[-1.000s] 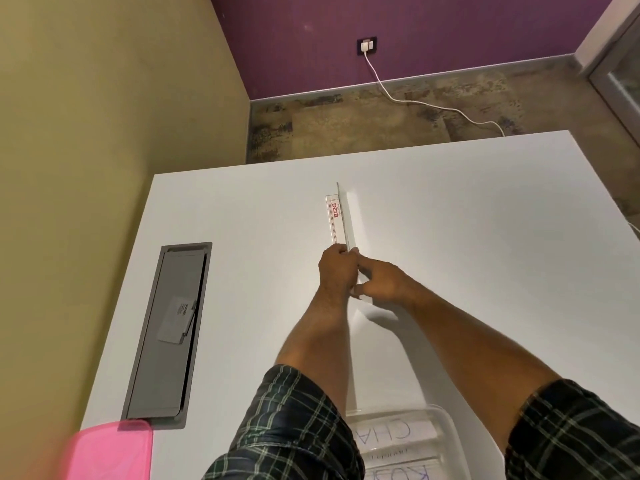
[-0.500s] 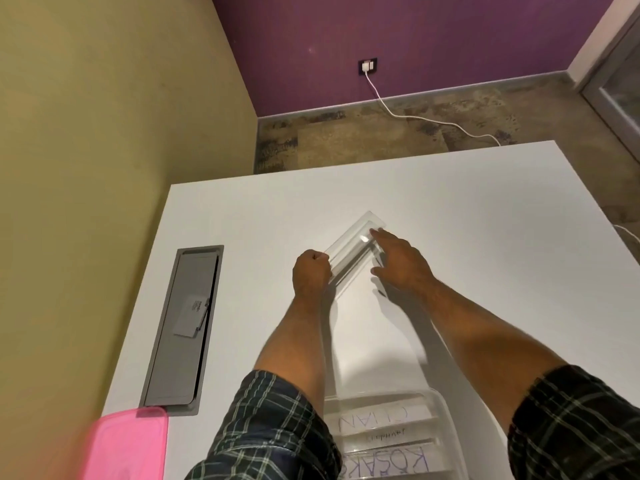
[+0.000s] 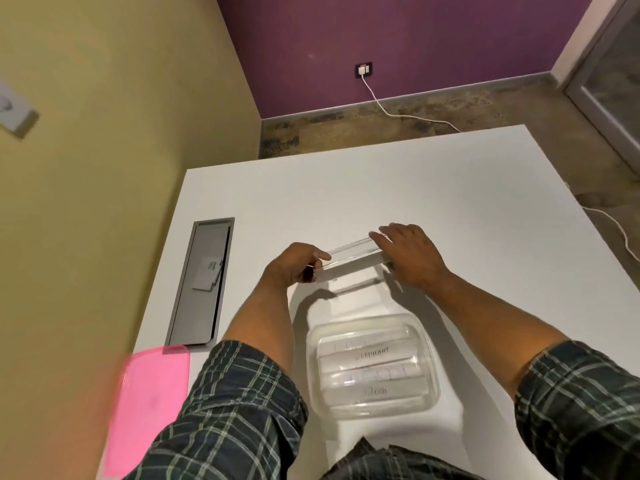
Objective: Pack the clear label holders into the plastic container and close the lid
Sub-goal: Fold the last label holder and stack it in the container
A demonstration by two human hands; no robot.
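Nearest, the open container point(image 3: 372, 367) sits on the table point(image 3: 485, 202) between the forearms, with labelled holders already lying across it; the pink lid point(image 3: 149, 407) lies off to its left. Beyond it, the clear holder point(image 3: 351, 256) hangs just above the table, carried crosswise. The left hand point(image 3: 296, 263) curls its fingers round one end; the right hand point(image 3: 410, 256) presses the other end with nearly straight fingers. To do this well, I judge the holder should stay parallel to those packed, come back level, and settle into the far gap without tipping.
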